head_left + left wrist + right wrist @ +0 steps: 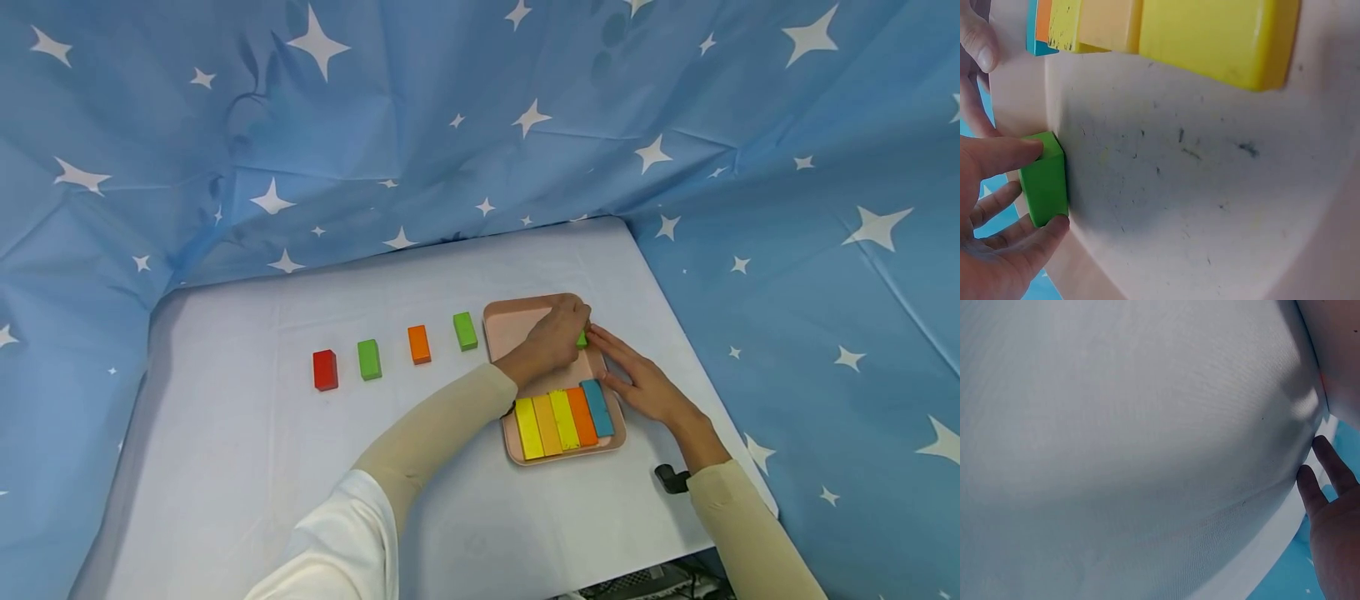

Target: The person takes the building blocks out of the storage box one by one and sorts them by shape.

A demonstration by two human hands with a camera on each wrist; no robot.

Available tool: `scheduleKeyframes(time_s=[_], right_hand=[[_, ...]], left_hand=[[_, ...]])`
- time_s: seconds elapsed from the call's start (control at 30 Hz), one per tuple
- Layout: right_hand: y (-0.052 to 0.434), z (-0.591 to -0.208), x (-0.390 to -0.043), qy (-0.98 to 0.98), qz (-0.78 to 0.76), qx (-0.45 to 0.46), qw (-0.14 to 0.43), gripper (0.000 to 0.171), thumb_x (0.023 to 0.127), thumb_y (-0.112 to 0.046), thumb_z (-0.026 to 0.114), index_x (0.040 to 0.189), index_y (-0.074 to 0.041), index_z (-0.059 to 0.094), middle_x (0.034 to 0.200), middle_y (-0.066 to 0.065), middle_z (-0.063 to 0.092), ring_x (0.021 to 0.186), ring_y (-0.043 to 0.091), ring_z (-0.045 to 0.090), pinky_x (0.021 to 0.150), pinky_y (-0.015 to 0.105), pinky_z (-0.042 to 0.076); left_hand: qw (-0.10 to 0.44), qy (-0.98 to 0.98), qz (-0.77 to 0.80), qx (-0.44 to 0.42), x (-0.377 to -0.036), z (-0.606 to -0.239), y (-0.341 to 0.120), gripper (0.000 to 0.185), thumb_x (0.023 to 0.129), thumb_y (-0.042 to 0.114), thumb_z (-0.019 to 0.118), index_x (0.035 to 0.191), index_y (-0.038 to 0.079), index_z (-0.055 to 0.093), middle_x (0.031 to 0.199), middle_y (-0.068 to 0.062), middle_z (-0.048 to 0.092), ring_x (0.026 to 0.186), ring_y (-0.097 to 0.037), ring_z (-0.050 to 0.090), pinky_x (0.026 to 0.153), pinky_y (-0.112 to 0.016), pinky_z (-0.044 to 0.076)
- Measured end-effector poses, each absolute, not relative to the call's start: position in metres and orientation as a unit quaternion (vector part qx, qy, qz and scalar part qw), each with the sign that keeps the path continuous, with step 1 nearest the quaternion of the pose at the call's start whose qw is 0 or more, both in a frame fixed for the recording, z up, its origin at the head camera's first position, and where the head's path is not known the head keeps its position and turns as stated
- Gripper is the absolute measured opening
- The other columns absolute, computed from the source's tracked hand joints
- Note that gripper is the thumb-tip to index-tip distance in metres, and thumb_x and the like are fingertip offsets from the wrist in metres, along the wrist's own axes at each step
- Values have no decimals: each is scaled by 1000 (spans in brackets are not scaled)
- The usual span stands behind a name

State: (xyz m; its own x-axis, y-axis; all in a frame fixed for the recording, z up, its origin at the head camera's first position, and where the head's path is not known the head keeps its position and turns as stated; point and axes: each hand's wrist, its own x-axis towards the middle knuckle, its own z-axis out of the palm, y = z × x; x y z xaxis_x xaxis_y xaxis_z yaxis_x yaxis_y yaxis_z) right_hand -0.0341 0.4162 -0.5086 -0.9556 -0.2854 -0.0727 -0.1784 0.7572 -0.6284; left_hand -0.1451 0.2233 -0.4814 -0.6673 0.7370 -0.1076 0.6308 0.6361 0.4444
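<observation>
Over the far right corner of a pink tray (536,382), my left hand (557,333) pinches a green block (1046,187) between thumb and fingers. The block stands against the tray's side wall, mostly covered by the hand in the head view. Fairly straight fingers of my right hand (647,390) reach the tray's right rim from outside, close to the green block. At the tray's near end lies a row of blocks: a yellow block (528,429), an amber block (547,425), another yellow block (564,420), an orange block (582,417) and a blue block (597,408).
Left of the tray, spaced apart on the white-covered table (247,458), are a red block (325,370), a green block (369,359), an orange block (419,344) and another green block (465,331). A blue star-patterned curtain (420,108) surrounds the back and sides.
</observation>
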Motion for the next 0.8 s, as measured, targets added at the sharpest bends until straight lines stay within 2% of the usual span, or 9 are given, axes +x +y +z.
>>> scheduleKeyframes(time_s=[0.2,0.4,0.6,0.8], right_hand=[[416,-508,-35,937,-317,-116,85,68,106,-23,60,166,-28,29,175,-2,18,157,39,27,117,71,29],[416,-507,-35,939,-316,-104,89,69,105,-25,60,166,-28,28,175,-1,19,157,40,26,118,71,28],[415,-507,-33,940,-313,-105,86,69,105,-25,60,166,-26,28,175,-1,19,158,39,25,118,71,28],[415,-507,-33,941,-309,-109,85,69,105,-25,60,166,-24,29,175,0,19,158,39,25,117,72,28]], left_hand=[[133,890,203,385,-145,-478,217,34,91,3,74,119,16,58,132,-1,47,112,-11,50,89,-16,50],[147,886,233,374,-145,-470,208,40,90,2,75,124,16,60,133,0,49,113,-11,51,95,-18,49],[160,896,208,359,-146,-464,200,51,94,13,75,140,17,54,143,-4,47,112,-14,52,92,-23,52],[149,898,194,365,-146,-462,191,52,96,18,75,141,13,51,131,-6,50,102,-14,54,83,-22,52]])
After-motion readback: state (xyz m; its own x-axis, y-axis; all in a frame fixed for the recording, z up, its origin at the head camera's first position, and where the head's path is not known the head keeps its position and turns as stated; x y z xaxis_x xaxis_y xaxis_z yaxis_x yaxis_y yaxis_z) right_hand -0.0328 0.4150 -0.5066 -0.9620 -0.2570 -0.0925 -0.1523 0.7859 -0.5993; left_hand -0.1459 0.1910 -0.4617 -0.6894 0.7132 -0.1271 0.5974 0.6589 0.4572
